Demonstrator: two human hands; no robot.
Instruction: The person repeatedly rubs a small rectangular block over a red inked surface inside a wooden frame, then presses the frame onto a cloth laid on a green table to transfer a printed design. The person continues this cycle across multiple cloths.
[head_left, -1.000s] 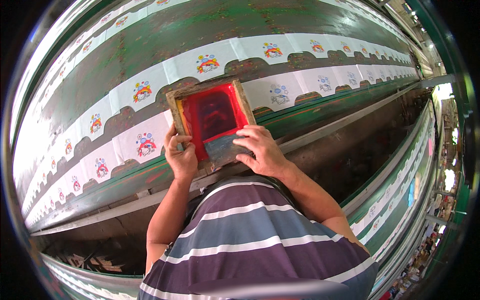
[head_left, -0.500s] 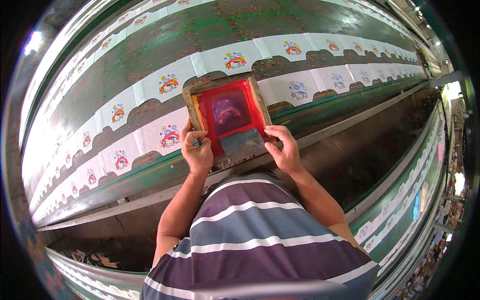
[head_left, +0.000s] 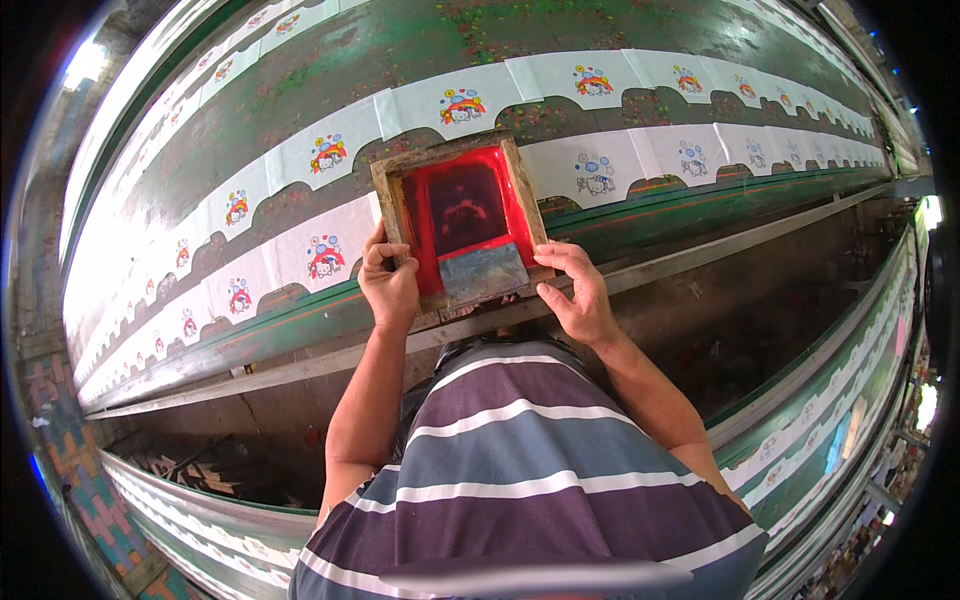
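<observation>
A wooden screen-printing frame (head_left: pixel 515 175) with red ink inside rests at the near table edge over a strip of white sheets. A grey squeegee blade (head_left: pixel 482 268) lies across its lower inside part. My left hand (head_left: pixel 390 280) grips the left side of the frame, fingers curled. My right hand (head_left: pixel 580 295) holds the lower right corner, thumb below and fingers on the rim. Sheets to the left (head_left: pixel 300 240) bear red-and-blue cartoon prints; those to the right (head_left: pixel 640 160) show paler outlines with blue.
The long green printing table (head_left: pixel 440 30) carries further rows of printed sheets. A metal rail (head_left: pixel 250 385) runs along its near edge above a dark gap. Another table with sheets (head_left: pixel 800 460) stands at the lower right. Coloured floor tiles (head_left: pixel 70 480) show at lower left.
My right hand has shifted from the squeegee blade onto the frame's right corner. Frame, table and arms appear farther right in the view; the frame has barely moved relative to the sheets.
</observation>
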